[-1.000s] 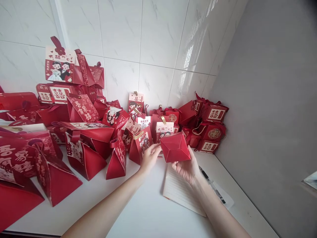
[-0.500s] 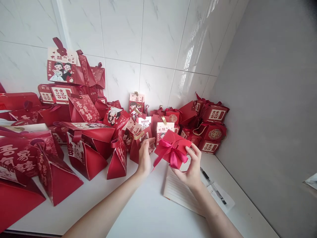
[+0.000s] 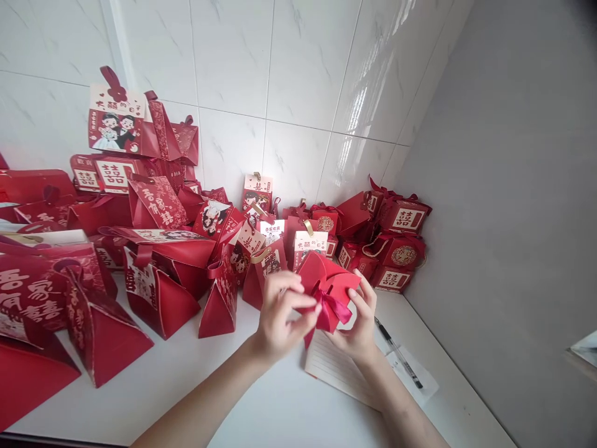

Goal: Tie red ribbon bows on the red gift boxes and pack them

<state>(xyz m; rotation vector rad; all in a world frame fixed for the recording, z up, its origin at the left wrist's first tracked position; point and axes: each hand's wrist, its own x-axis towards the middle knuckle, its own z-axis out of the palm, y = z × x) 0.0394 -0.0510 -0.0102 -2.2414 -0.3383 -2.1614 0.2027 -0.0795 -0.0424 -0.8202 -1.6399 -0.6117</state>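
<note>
A small red gift box [image 3: 336, 275] is tilted above the table, its overlapping top flaps facing me. My right hand [image 3: 359, 320] grips it from the right side, fingers along the edge and thumb underneath. A magenta satin ribbon [image 3: 339, 308] is tied in a bow across the top. At the left of the bow, my left hand [image 3: 282, 320] has its thumb and forefinger pinched on the ribbon. The left loop of the bow is mostly hidden behind those fingers. Under the box lies a lined notebook [image 3: 342, 373], partly covered by my right forearm.
A black pen [image 3: 401, 354] lies right of the notebook on clear plastic. Red wedding favour boxes [image 3: 158, 292] crowd the table's left and back. More boxes [image 3: 403, 249] are stacked at the back right corner, by the grey wall [image 3: 504, 218]. White tiles [image 3: 233, 62] rise behind.
My left hand has moved right from beside the box onto the bow, its fingers closing on the ribbon. My right hand still holds the box, which has shifted slightly down.
</note>
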